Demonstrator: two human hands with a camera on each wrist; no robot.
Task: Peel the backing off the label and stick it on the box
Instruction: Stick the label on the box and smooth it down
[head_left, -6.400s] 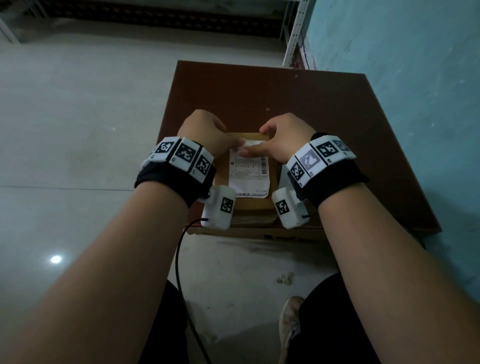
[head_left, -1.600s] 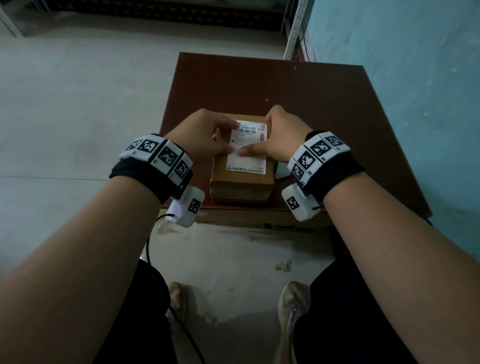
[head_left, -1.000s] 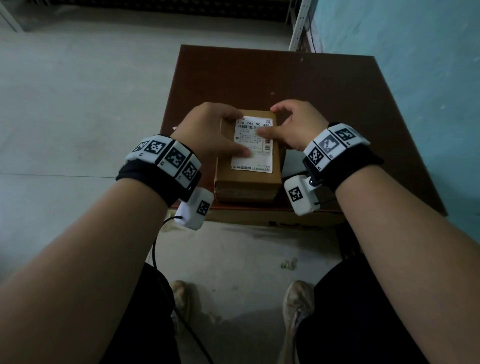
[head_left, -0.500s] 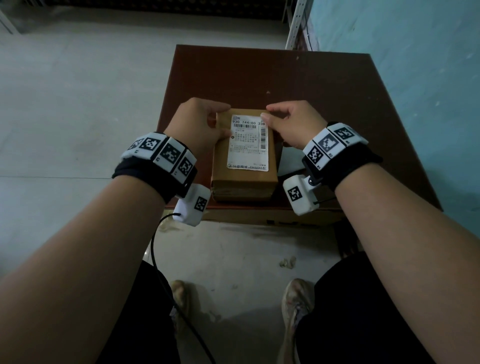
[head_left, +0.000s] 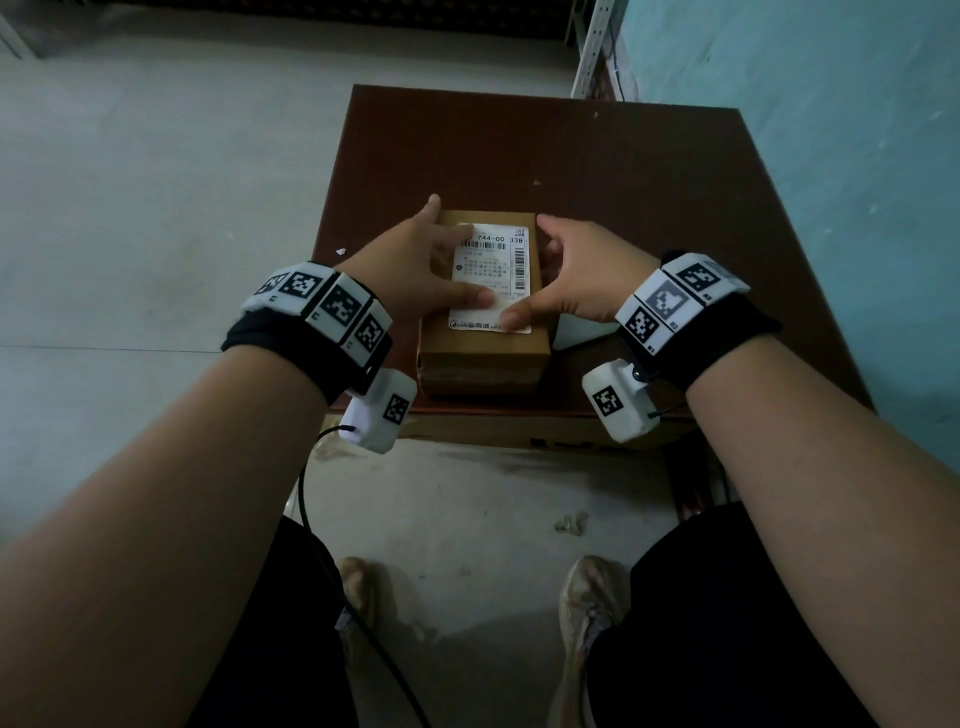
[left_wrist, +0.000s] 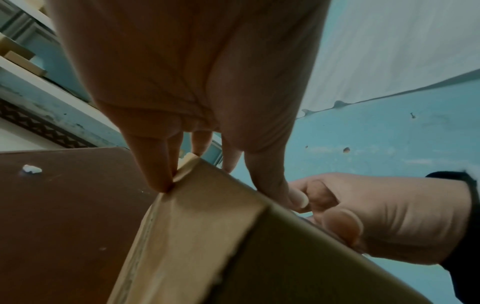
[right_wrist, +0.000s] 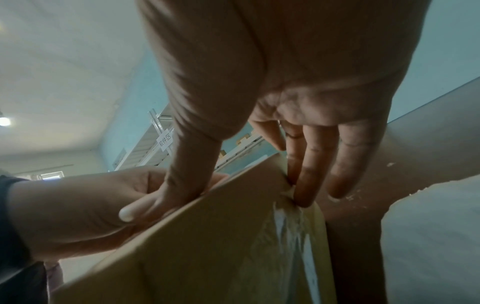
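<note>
A brown cardboard box stands near the front edge of the dark brown table. A white printed label lies flat on the box's top. My left hand rests on the box's left side, its thumb pressing the label's lower left part and its fingers straight along the top and left wall. My right hand sits at the right side, thumb on the label's near right corner and fingers reaching down the right wall. The left wrist view shows the box under my fingers.
A white sheet lies on the table right of the box, partly under my right wrist. A small white scrap sits near the table's left edge. A blue wall runs along the right. A cardboard edge shows under the table front.
The label went from partly laid to lying flat on the box. Both thumbs have slid from its far end down to its near end, and my fingers spread along the box's sides.
</note>
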